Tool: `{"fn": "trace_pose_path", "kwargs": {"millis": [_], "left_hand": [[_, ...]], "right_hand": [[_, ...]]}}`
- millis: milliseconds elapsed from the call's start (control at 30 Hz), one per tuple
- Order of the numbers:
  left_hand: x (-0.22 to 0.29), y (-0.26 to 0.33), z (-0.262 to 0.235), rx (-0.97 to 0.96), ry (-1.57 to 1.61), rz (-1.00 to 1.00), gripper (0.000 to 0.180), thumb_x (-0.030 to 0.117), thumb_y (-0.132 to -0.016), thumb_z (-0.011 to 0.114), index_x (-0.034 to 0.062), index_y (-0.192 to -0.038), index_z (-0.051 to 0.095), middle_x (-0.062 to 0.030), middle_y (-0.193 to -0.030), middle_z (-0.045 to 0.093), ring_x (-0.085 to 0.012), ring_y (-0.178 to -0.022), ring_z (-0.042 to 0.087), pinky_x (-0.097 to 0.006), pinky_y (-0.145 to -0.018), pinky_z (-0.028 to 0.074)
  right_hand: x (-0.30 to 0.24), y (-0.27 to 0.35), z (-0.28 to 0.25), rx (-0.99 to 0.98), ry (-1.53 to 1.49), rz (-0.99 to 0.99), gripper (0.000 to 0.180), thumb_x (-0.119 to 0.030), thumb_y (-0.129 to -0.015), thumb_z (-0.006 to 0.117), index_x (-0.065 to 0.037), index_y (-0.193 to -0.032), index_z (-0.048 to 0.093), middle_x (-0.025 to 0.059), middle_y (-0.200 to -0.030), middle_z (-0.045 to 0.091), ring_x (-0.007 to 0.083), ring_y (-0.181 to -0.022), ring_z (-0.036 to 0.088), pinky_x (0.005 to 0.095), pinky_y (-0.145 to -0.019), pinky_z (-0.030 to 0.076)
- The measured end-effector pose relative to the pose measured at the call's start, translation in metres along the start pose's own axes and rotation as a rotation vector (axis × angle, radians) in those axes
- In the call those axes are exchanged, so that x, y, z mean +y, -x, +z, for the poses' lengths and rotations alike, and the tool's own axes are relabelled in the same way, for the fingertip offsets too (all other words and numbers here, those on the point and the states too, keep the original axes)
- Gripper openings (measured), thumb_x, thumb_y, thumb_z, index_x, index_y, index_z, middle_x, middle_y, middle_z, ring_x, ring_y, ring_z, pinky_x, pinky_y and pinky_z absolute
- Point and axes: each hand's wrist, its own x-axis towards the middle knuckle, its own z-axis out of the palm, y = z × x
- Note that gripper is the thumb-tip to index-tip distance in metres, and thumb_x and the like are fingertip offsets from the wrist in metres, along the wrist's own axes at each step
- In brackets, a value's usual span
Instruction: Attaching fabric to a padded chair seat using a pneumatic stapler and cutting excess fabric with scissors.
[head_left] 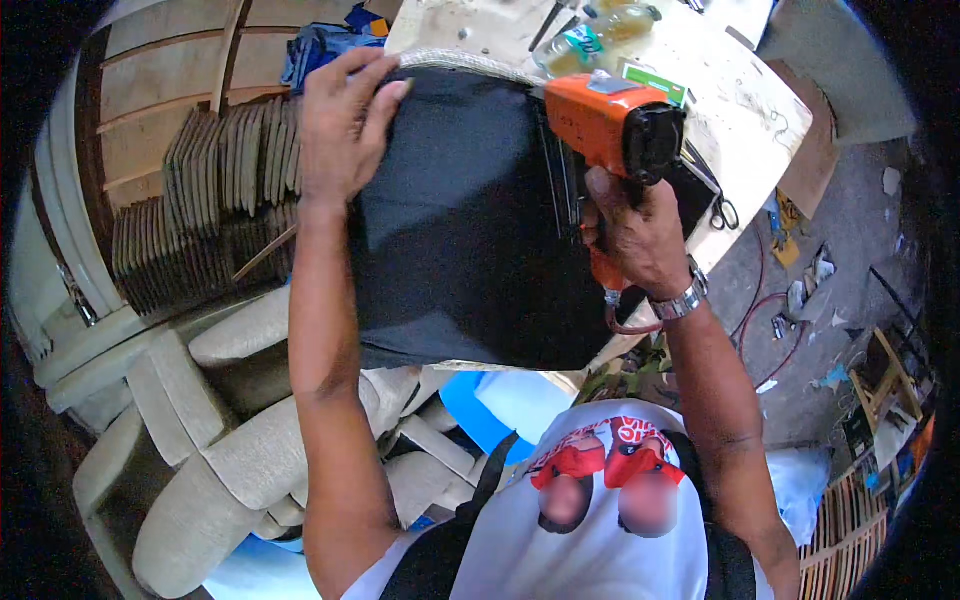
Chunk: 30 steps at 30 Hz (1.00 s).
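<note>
Left hand (345, 125) lay flat on the far left corner of the black fabric-covered panel (470, 220), fingers (375, 95) spread and released, pressing down, tips reaching the pale woven edging (470, 62) that ran along the panel's far rim

Right hand (640, 235) was clenched round the grip of the orange staple gun (610, 125). Gun body stood above the knuckles, its black rear end facing the camera, its nose hidden against the panel's right edge. A metal wristwatch (685, 300) sat on that wrist. A red hose (625, 320) looped just below the clenched fingers

Panel rested on the wooden bench (740, 110), between the two hands, near edge overhanging toward the person

Beyond the right-hand fingers, on the bench: a clear plastic bottle (600, 35) lying on its side, a small green box (655, 82) just past the gun. Scissors (722, 210) lay to the right of the right-hand knuckles

Left of the left-hand fingers, off the bench: stacked curved wooden slats (215, 185). Below that forearm, beige upholstered cushions (240, 440) piled on the floor
</note>
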Motion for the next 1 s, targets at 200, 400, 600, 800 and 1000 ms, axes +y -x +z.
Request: {"fn": "trace_pose_path", "kwargs": {"millis": [200,400,600,800,1000], "left_hand": [[0.008,-0.004,-0.005,0.037,0.01,-0.025,0.032,0.017,-0.08,0.076,0.0078,-0.109,0.068,-0.0101,-0.118,0.061,-0.0268,-0.109,0.056,-0.037,-0.095,0.045],[0.008,0.004,-0.008,0.067,-0.075,0.113,0.043,0.017,-0.077,0.078,0.0079,-0.116,0.063,-0.0116,-0.119,0.06,-0.0295,-0.105,0.058,-0.039,-0.09,0.047],[0.176,0.039,0.073,-0.08,0.558,-0.148,0.026,0.019,-0.083,0.069,0.0028,-0.101,0.061,-0.0158,-0.099,0.064,-0.0341,-0.09,0.061,-0.041,-0.083,0.05],[0.328,0.039,0.172,-0.471,1.034,-0.641,0.064,0.032,-0.087,0.061,-0.0027,-0.135,0.036,-0.0277,-0.121,0.053,-0.0437,-0.115,0.05,-0.047,-0.099,0.042],[0.389,0.005,0.252,-0.679,1.19,-0.81,0.052,0.037,-0.087,0.062,-0.002,-0.117,0.046,-0.0272,-0.107,0.061,-0.0423,-0.101,0.06,-0.049,-0.086,0.047]], "right_hand": [[0.001,-0.002,0.0,-0.014,-0.046,-0.003,0.03,-0.035,-0.091,0.066,-0.006,-0.094,0.06,-0.0009,-0.064,0.057,0.0106,-0.054,0.056,0.028,-0.049,0.045],[0.01,0.04,-0.03,0.09,0.225,-0.221,0.034,-0.009,-0.086,0.068,-0.004,-0.118,0.059,0.0038,-0.095,0.064,0.0113,-0.072,0.06,0.0274,-0.062,0.049],[0.04,0.063,-0.108,0.559,-0.253,0.048,0.031,-0.038,-0.094,0.062,-0.008,-0.096,0.056,-0.0002,-0.059,0.05,0.0126,-0.047,0.052,0.0285,-0.045,0.046],[0.05,0.058,-0.179,0.459,-0.44,-0.057,0.047,-0.056,-0.093,0.052,-0.011,-0.107,0.051,-0.0011,-0.065,0.05,0.0133,-0.054,0.053,0.0277,-0.052,0.047],[0.05,0.049,-0.257,0.48,-0.442,0.056,0.045,-0.051,-0.094,0.054,-0.009,-0.107,0.052,0.002,-0.063,0.055,0.0157,-0.051,0.056,0.0308,-0.05,0.05]]}}
